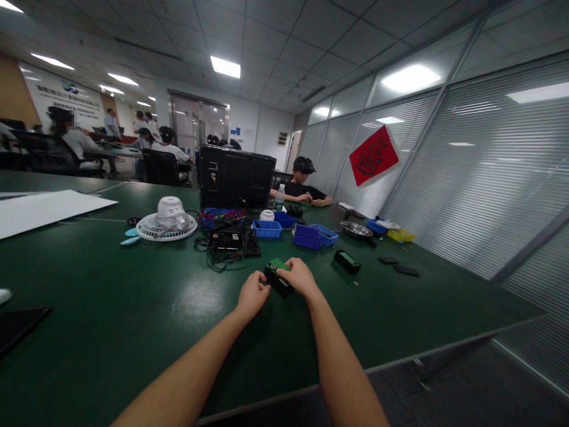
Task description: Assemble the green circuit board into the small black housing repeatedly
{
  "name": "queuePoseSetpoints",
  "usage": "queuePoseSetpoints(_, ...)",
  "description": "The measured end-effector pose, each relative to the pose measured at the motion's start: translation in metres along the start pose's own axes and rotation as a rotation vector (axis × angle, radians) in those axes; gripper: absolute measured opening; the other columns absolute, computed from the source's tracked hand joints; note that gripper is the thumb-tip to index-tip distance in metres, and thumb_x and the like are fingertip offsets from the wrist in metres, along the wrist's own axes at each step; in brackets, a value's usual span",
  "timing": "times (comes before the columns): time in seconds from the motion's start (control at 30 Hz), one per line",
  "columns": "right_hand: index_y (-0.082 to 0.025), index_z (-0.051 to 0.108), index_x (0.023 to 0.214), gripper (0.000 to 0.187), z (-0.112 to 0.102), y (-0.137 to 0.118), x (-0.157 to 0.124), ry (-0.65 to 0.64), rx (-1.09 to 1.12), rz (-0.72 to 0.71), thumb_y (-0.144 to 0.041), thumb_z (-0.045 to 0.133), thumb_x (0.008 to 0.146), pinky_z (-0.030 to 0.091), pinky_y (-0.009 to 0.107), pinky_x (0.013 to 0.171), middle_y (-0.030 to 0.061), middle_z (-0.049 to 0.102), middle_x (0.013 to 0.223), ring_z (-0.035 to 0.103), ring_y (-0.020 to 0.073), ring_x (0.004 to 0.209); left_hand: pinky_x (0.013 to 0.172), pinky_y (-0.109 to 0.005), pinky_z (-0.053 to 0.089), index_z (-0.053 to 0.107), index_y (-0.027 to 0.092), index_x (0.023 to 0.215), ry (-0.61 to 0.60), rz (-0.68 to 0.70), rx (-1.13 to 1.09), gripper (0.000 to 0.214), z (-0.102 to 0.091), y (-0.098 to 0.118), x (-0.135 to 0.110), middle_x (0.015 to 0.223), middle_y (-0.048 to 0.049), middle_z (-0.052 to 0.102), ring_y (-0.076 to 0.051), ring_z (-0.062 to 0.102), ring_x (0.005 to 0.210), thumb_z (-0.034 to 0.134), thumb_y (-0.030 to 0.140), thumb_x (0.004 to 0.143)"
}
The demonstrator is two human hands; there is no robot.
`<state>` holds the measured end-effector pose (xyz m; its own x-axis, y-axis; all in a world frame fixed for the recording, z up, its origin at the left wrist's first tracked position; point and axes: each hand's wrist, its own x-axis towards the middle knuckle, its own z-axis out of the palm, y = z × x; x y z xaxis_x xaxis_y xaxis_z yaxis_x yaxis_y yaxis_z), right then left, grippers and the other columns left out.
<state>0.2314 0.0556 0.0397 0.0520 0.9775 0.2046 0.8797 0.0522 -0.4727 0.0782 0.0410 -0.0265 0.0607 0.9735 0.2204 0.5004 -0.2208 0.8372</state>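
Observation:
A green circuit board (279,264) sits at the top of a small black box (278,283) on the table in front of me. My right hand (299,276) grips the board from the right, thumb on its near side and fingers over the far side. At the left end of the box, my left hand (254,292) has its fingers curled in against the casing. How deep the board sits in the box cannot be made out. To the right lies a second black box (347,261) with a green board inside, and a small pale ring (355,283) near it.
Beyond my hands are tangled cables with a black device (226,240), blue bins (267,229), a white fan (167,220), a monitor (236,178) and a water bottle (280,197). A metal pan (357,230) and flat black pieces (405,270) lie rightward. A person (302,184) sits opposite.

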Motion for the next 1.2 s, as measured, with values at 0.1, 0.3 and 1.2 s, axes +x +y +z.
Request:
queuePoseSetpoints(0.1, -0.018, 0.054, 0.071, 0.027, 0.0001, 0.0003, -0.0001, 0.001, -0.010, -0.015, -0.043, 0.059, 0.065, 0.027, 0.021, 0.052, 0.0020, 0.056, 0.077, 0.050, 0.0120, 0.065, 0.060, -0.020, 0.035, 0.045, 0.020, 0.081, 0.001, 0.014, 0.000, 0.015, 0.0014, -0.0027, 0.0012, 0.063, 0.0062, 0.051, -0.009, 0.052, 0.059, 0.054, 0.016, 0.069)
queuePoseSetpoints(0.3, -0.019, 0.054, 0.073, 0.029, 0.0000, 0.0000, -0.0015, -0.027, -0.030, -0.013, -0.046, 0.060, 0.064, 0.027, 0.021, 0.052, 0.0014, 0.056, 0.078, 0.050, 0.0125, 0.066, 0.059, -0.019, 0.035, 0.045, 0.021, 0.081, -0.011, 0.006, 0.002, 0.016, 0.0007, -0.0020, 0.0018, 0.062, 0.0067, 0.052, -0.009, 0.053, 0.058, 0.053, 0.016, 0.069)
queuePoseSetpoints(1.2, -0.017, 0.055, 0.077, 0.030, 0.0010, -0.0021, -0.0035, -0.045, -0.052, 0.001, -0.044, 0.061, 0.066, 0.029, 0.021, 0.054, 0.0035, 0.056, 0.083, 0.052, 0.0135, 0.071, 0.064, -0.020, 0.039, 0.049, 0.022, 0.088, -0.076, -0.018, -0.005, 0.020, -0.0036, 0.0023, -0.0019, 0.071, 0.0043, 0.063, -0.011, 0.059, 0.068, 0.054, 0.018, 0.070)
